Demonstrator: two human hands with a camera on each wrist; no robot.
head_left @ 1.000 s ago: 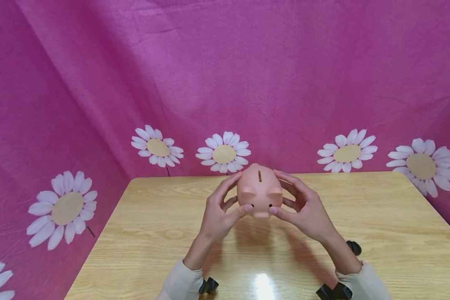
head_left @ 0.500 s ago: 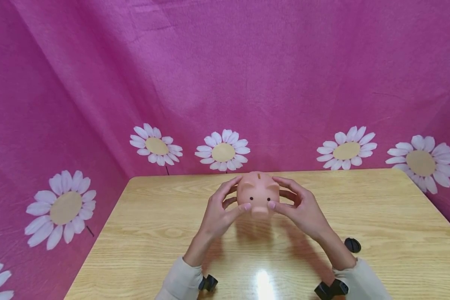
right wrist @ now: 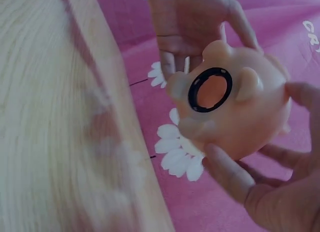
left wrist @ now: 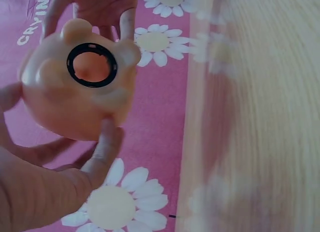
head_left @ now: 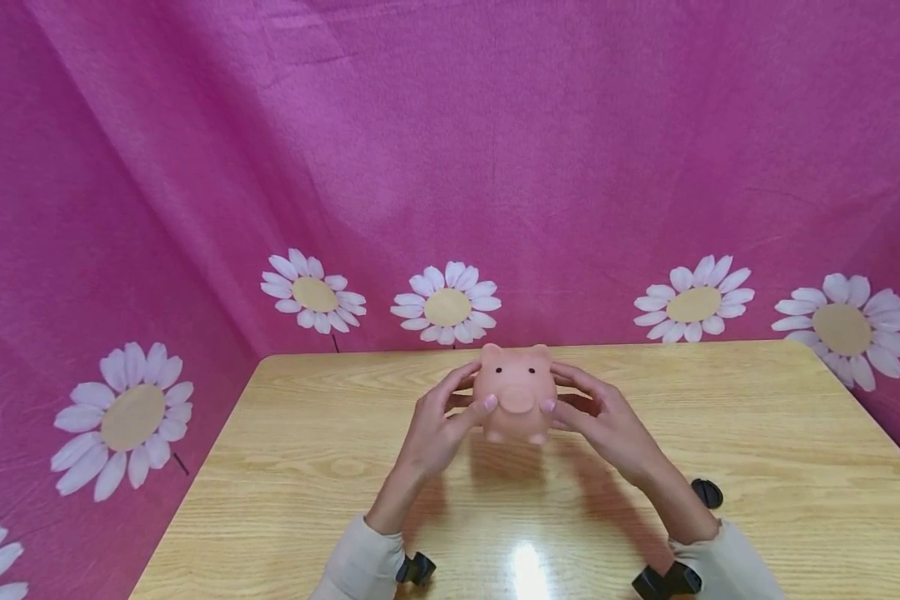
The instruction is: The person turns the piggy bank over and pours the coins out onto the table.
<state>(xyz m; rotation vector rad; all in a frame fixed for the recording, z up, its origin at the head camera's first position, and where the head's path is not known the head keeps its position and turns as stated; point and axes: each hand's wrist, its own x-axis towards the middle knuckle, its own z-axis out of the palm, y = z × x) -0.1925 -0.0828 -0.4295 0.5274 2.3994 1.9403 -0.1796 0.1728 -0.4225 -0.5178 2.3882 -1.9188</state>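
Note:
A pink piggy bank [head_left: 516, 383] is held above the table between both hands, its snout turned toward me. My left hand [head_left: 437, 427] grips its left side, thumb near the snout and fingers bent behind. On the opposite side my right hand [head_left: 606, 423] grips it the same way. In the left wrist view the underside of the piggy bank [left wrist: 55, 102] shows its stubby feet and a round opening with a black ring [left wrist: 70, 67]. The right wrist view shows this same uncapped opening beneath the piggy bank [right wrist: 250, 122]. Its coin slot is out of sight.
A round black cap [head_left: 707, 493] lies on the wooden table [head_left: 307, 467], beside my right forearm. Behind the table hangs a magenta cloth [head_left: 495, 167] printed with white daisies. Black wrist cameras [head_left: 417, 569] sit at both sleeves.
The piggy bank has tilted back between my hands. Its top slot, visible earlier, has turned out of view, and its face and front feet now point toward me. Both hands keep their grip.

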